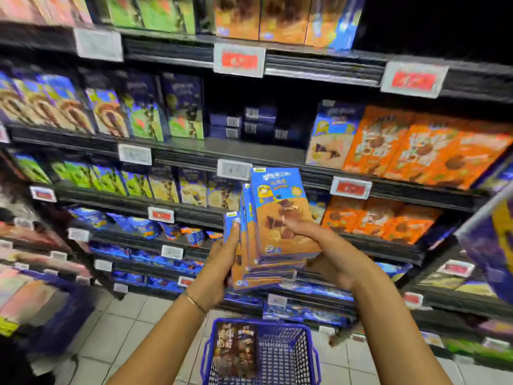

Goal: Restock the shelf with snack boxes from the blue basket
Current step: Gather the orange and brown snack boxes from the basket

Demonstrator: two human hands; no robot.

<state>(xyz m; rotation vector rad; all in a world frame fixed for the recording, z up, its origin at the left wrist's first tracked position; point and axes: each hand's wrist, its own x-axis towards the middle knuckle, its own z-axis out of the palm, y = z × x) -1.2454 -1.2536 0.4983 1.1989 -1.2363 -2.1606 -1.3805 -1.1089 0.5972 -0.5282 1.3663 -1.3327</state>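
L fingers [234,234]: nearly straight, laid flat up the left edge of the boxes [280,218]; not wrapped round, just pressing vs. the side.
L hand [222,257]: palm turned inward to the stack, forearm rising from lower left, thin bracelet [195,301] at the wrist.
R thumb [294,226]: bent across the front face of the nearest box.
R fingers: tucked under/behind the stack, mostly hidden; grip clamps the lower right corner.
R hand [333,259]: wrist cocked, forearm coming in from lower right.
Boxes: blue-and-orange stack, several deep, upright w/ a slight tilt, fanned a bit at the left; held between both hands in mid-air, in front of the shelf [249,151], above the basket [280,354].
Basket: blue mesh, low centre on the tile floor [125,329]; brown boxes [236,348] stand in its left half.
Shelf: middle level has a dark gap w/ small navy packs [249,123] at the back; orange boxes [416,151] just right of it.
Focus: whole view motion-blurred, print on most packs unreadable.
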